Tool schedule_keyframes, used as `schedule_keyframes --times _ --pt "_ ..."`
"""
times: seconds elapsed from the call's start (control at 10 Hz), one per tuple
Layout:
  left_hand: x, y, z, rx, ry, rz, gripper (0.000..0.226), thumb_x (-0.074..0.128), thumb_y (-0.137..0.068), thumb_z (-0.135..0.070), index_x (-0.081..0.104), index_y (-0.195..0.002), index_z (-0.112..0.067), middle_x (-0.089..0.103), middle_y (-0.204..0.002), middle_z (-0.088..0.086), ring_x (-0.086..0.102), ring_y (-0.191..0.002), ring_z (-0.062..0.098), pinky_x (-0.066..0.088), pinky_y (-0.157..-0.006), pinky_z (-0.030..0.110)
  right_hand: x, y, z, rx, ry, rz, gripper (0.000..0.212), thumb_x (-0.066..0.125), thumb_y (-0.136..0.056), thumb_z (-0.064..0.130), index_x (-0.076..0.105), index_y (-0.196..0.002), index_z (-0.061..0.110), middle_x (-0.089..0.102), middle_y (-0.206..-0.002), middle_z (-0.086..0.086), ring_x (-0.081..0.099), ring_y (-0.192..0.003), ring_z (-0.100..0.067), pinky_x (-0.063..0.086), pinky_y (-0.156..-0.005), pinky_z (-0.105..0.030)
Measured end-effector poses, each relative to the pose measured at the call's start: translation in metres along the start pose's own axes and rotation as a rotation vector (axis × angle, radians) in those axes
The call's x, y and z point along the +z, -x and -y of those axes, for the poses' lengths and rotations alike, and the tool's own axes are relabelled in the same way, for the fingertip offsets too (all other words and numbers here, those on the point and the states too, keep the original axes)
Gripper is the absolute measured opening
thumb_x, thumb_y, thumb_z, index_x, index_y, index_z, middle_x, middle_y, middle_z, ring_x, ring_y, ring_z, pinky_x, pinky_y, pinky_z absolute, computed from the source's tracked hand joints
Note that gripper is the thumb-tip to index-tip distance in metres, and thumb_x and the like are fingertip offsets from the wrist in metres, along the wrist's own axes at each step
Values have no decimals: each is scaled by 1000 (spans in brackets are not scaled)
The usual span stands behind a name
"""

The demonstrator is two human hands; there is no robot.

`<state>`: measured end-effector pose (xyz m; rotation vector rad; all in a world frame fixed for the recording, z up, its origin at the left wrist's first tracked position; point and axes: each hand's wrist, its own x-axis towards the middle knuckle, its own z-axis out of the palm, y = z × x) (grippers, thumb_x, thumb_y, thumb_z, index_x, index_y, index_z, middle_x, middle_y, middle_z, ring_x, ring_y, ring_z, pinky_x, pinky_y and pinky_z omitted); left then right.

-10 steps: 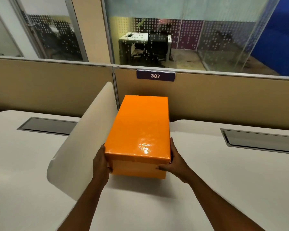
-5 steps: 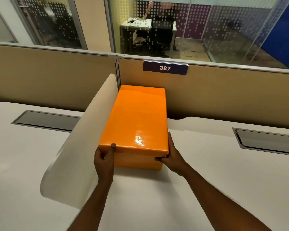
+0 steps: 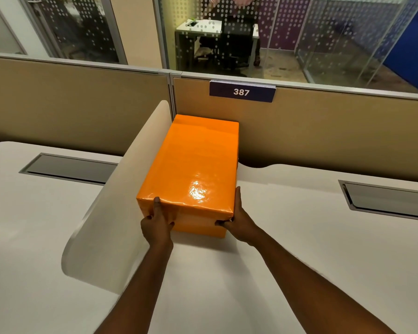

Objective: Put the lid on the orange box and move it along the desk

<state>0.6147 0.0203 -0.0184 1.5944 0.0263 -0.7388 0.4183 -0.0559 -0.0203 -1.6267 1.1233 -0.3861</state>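
**Box lidded, both hands at its near end**

Beige cubicle panels close off the back of a white desk (image 3: 287,237), with a "387" sign (image 3: 241,92) on the panel just above the far end of the box (image 3: 198,227). A white divider (image 3: 111,213) rises along the box's left side, very close to it; whether they touch cannot be told.

The box lies with its long axis running straight away from the person, far end close to the back panel, near end at the fingers. Both hands are equally near, one at each near corner. The left hand (image 3: 157,225) grips the near-left corner with the thumb up on the lid's (image 3: 191,165) edge and fingers curled against the front. The right hand (image 3: 239,220) clasps the near-right corner, fingers tucked under the lid's rim, palm along the side.

The lid looks fully seated, so lidding seems done and the slide remains. With divider left and panel behind, free travel looks to be towards the person or to the right.

Glossy orange wrapping, slightly wrinkled, catches a bright glare near the front of the lid.
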Motion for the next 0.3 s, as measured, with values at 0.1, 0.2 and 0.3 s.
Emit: schedule_keyframes --times 0.1,0.2,0.3 --pt "0 3 -4 -13 51 21 64 63 -82 -53 55 -123 -5 57 -105 8 57 -100 30 57 -85 53 1 5 7 17 30 -34 123 71 -80 13 -35 -138 31 24 -152 -6 39 -128 -20 41 -102 -39" --pt "-1 7 -8 -13 31 7 63 57 -86 -55 54 -124 -5 57 -106 11 56 -97 30 55 -87 52 4 9 11 1 59 -64 125 73 -78 14 -36 -137 29 24 -153 -7 36 -134 -26 38 -104 -41" --pt "-5 29 2 20 -65 -43 60 34 -97 -52 55 -125 -4 62 -117 22 59 -104 39 49 -96 51 2 16 18 -8 92 -126 137 82 -69 21 -38 -136 26 21 -156 -9 32 -138 -29 33 -108 -44"
